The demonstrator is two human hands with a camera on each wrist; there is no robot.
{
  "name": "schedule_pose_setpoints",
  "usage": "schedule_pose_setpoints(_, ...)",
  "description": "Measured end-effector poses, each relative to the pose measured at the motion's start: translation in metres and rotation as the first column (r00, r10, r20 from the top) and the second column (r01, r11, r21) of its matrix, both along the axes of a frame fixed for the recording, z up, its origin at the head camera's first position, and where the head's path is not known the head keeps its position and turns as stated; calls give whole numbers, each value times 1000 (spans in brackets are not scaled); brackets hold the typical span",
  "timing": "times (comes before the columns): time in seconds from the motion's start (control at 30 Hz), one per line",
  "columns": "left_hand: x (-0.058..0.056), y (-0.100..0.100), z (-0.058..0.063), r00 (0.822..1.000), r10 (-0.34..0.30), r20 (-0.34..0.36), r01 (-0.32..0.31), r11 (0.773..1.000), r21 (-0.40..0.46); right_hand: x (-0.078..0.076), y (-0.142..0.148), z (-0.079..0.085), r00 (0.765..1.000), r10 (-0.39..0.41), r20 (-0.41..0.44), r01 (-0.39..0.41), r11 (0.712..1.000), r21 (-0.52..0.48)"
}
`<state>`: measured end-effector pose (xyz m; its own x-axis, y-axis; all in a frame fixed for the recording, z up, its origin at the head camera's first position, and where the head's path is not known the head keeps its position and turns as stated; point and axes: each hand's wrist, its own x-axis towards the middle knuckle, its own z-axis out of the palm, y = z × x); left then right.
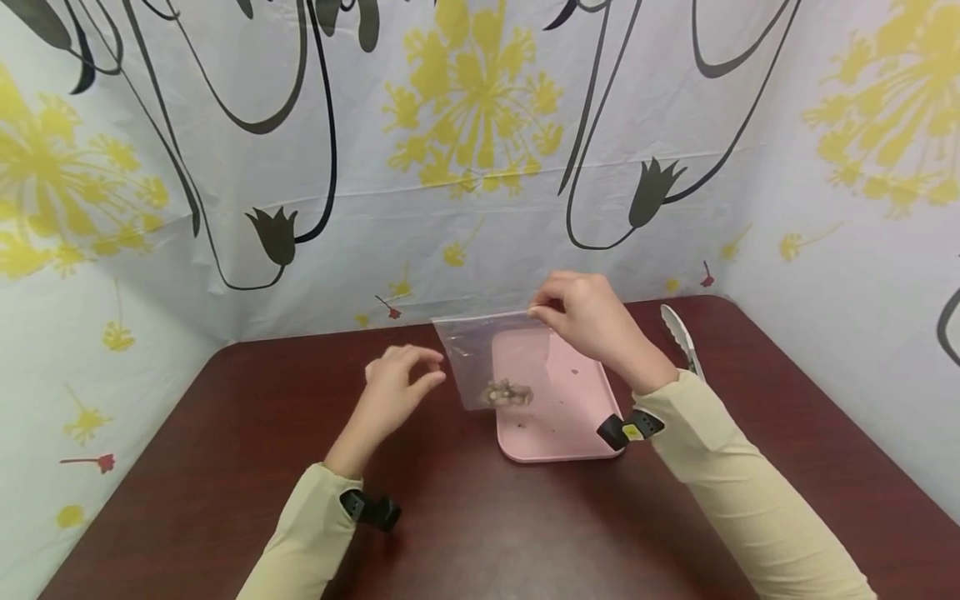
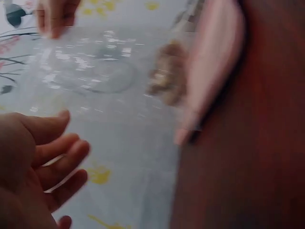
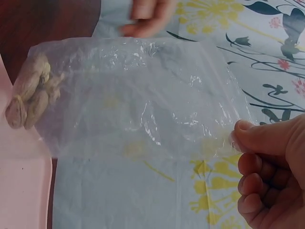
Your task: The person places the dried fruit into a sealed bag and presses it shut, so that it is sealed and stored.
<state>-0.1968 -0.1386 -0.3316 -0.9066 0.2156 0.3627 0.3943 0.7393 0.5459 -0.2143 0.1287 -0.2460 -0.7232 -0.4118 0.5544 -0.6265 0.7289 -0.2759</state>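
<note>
My right hand [image 1: 588, 321] pinches the top right corner of a clear plastic zip bag [image 3: 157, 95] between thumb and forefinger. The bag hangs upright over the left part of a pink tray [image 1: 562, 417]. At its bottom lie several peanuts in their shells [image 3: 33, 93], bunched together. My left hand [image 1: 397, 383] is just left of the bag, apart from it, with thumb and fingers loosely bent and nothing between them. In the left wrist view the left fingers [image 2: 62, 164] are spread beside the bag's edge.
Metal tongs [image 1: 682, 342] lie behind the right forearm, beyond the tray's right side. Small dark crumbs dot the tray. The dark red table [image 1: 262, 442] ends at the back against a wall hung with flower-printed cloth [image 1: 480, 242].
</note>
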Motion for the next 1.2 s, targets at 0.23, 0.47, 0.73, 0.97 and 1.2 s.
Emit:
schedule_pose_setpoints(0.23, -9, 3, -28, 978, 50, 201, -29, 994, -105, -3, -1, 6, 1000, -17, 13, 17, 1000, -4)
schedule_pose_setpoints(0.47, -21, 10, -44, 969, 40, 243, -22, 997, -76, -5, -6, 13, 1000, -22, 2, 22, 1000, 7)
schedule_pose_setpoints(0.73, -28, 19, -51, 968, -62, 244, 60, 998, 13, -8, -8, 12, 1000, -13, -6, 13, 1000, -8)
schedule_pose_setpoints(0.97, -25, 19, -48, 973, -49, 225, 57, 998, -27, -9, -9, 11, 1000, -21, 12, 22, 1000, -15)
schedule_pose_setpoints(1.2, -18, 14, -45, 957, -60, 282, 70, 997, -24, -15, -8, 7, 998, -39, 49, 40, 999, -10)
